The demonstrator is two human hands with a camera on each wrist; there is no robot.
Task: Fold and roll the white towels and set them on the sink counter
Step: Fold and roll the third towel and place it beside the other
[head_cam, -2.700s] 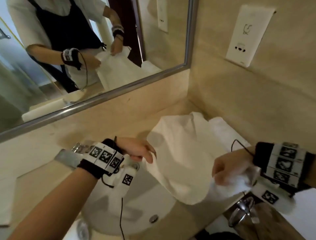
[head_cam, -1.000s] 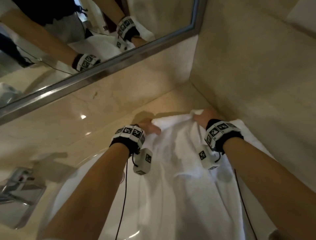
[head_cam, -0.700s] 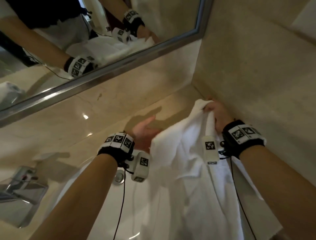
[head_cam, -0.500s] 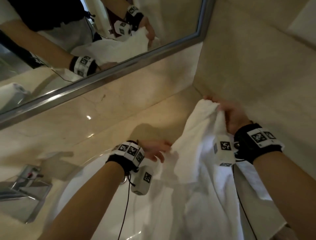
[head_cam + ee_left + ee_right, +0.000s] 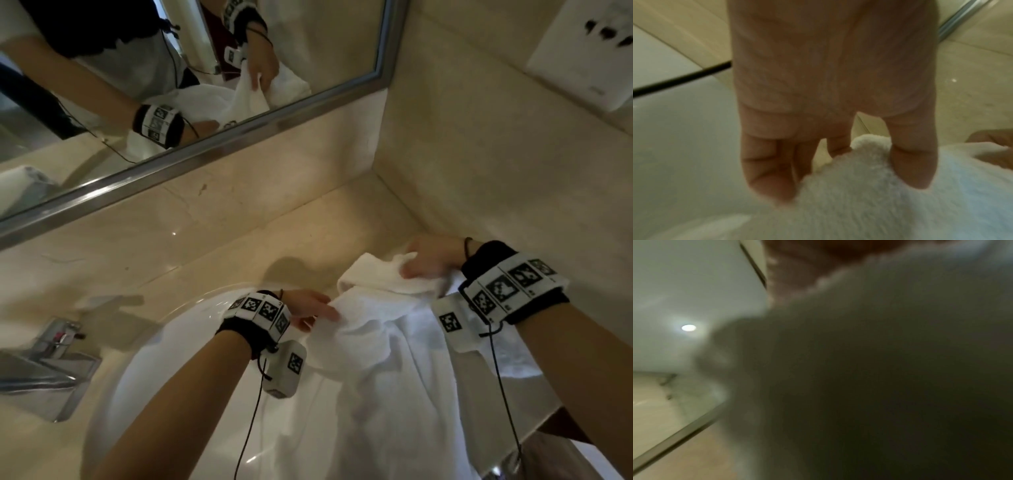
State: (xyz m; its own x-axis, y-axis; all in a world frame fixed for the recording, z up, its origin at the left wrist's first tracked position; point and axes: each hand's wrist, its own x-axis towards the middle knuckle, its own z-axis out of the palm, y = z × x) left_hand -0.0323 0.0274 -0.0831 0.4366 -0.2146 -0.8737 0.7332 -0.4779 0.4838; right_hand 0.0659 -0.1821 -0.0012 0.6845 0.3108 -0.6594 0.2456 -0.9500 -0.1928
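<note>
White towel (image 5: pixel 387 359) draped from the counter corner over the sink basin (image 5: pixel 191 346).

Bare beige counter (image 5: pixel 274 236) lies between basin and mirror (image 5: pixel 212 161); the faucet (image 5: pixel 51 363) sits left of the basin. No writing is readable. Right hand (image 5: pixel 430 262) grips the folded far edge near the corner wall; left hand (image 5: pixel 310 308) pinches the towel's left edge, fingers nearly straight.

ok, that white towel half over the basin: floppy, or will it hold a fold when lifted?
Probably floppy: the towel sags in loose creases over the basin and counter edge. Its fuzzy pile should grip well; the left hand pinches it. The turned-over end under the right hand likely unfolds if released.
</note>
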